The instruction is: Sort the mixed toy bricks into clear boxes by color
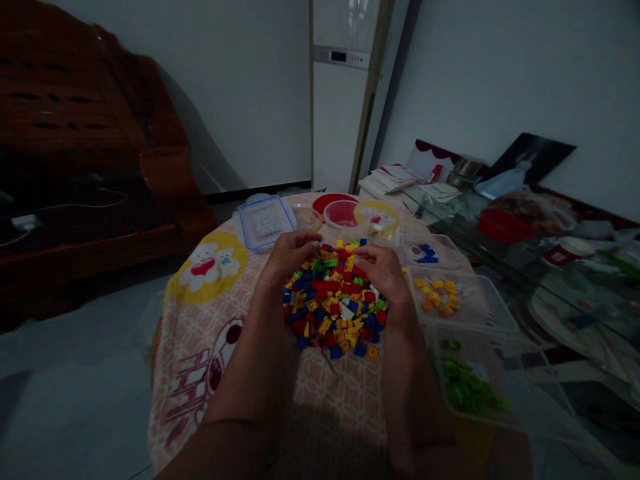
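A pile of small toy building bricks [327,307] in red, yellow, blue, green and a little white lies on a round cloth-covered table [325,413]. My left hand [293,257] is over the pile's far left edge, its thumb and fingers drawn together near a dark spot too small to make out. At the far right edge, my right hand [383,270] reaches inward, fingers stretched out and slightly apart, the tips close to yellow and red bricks. Beside my right arm stand clear plastic boxes: one with blue bricks [427,253], one with yellow bricks [440,297], one with green bricks [467,387].
Behind the pile are a blue-rimmed clear lid [267,223], a pink bowl [343,213] and a red round lid [325,201]. A cluttered glass table [450,217] adjoins on the right. A wooden bench [170,177] stands at the left.
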### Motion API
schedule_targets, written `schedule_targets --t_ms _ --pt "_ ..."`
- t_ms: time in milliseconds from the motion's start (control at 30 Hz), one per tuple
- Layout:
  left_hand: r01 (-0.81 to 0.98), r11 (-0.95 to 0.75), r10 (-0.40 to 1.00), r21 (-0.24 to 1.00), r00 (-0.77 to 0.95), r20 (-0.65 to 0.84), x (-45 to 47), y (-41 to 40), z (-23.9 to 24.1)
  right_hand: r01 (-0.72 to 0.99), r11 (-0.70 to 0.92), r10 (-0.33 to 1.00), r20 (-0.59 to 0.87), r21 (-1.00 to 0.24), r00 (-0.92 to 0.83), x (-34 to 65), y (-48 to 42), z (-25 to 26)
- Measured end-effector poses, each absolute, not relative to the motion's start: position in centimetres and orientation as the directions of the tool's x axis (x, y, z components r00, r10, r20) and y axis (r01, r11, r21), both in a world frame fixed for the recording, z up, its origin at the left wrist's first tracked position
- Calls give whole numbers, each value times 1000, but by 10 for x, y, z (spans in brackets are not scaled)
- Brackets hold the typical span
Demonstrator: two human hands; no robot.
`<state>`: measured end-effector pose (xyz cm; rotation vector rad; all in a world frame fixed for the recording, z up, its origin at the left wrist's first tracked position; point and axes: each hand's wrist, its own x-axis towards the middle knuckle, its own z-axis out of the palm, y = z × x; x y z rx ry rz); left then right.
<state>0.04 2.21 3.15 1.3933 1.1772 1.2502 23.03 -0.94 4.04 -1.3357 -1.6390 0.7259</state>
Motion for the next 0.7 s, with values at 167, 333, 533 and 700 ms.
schedule_targets --t_ms 167,333,533,700 --pt "37 -152 981 988 -120 156 -17 26 26 484 334 942 302 -808 -146 209 -8 34" --pt "4 -157 967 988 -202 155 -25 27 23 648 531 847 318 -546 -427 166 -11 21" --pt "-13 -165 959 986 -236 157 -27 29 22 780 583 812 183 -225 -554 145 -18 10" --pt "3 -157 957 988 -246 153 -23 29 23 755 561 828 252 -340 -502 148 -13 9"
